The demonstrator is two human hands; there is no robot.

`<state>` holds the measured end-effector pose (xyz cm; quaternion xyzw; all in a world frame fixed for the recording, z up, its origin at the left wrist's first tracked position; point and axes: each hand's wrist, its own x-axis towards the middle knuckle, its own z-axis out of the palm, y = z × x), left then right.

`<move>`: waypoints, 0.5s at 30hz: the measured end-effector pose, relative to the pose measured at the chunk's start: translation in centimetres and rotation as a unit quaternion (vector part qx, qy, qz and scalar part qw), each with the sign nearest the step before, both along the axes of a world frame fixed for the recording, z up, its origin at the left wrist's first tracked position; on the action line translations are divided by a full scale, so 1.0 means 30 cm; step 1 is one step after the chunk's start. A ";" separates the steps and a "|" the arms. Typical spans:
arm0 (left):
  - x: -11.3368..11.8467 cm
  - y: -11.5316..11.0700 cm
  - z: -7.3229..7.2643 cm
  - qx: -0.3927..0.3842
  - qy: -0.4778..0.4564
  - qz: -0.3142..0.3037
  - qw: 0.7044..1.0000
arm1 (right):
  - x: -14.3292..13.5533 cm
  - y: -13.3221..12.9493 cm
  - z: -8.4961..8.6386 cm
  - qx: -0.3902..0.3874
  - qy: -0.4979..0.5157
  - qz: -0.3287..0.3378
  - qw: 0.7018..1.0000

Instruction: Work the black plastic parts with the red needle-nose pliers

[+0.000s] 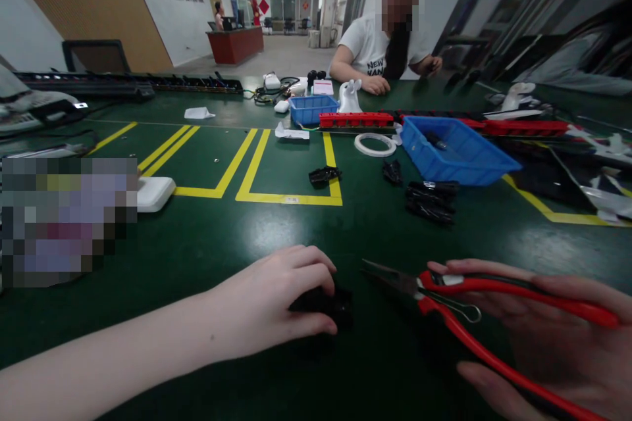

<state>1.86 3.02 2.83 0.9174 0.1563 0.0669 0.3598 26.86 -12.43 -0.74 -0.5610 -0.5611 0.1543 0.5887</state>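
My left hand (291,293) curls its fingers around a small black part (340,306) low over the green table, and most of that part is hidden beneath the fingers. On the right, my right hand (557,335) holds needle-nose pliers (454,286) with red and black handles. The handles are spread, and a wire spring shows between them. The narrow metal jaws point left towards the black part and stay apart from it. Beyond the hands lie a crumpled black piece (324,176), a smaller black piece (392,172) and a stack of black wrapped pieces (432,200).
A large blue bin (457,171) stands right of centre, a smaller blue bin (302,120) farther back. Near them are a tape roll (374,145) and a red strip (355,120). At left lies a white box (157,194). A person (375,56) sits across the table.
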 end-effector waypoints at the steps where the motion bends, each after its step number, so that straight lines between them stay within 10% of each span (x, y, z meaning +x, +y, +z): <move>1: -0.014 -0.005 -0.003 -0.012 0.010 0.007 1.000 | -0.008 0.002 0.007 -0.001 0.009 -0.008 1.000; 15: -0.077 -0.010 -0.072 -0.025 -0.018 0.029 0.999 | -0.031 0.002 0.015 -0.047 0.031 -0.053 0.997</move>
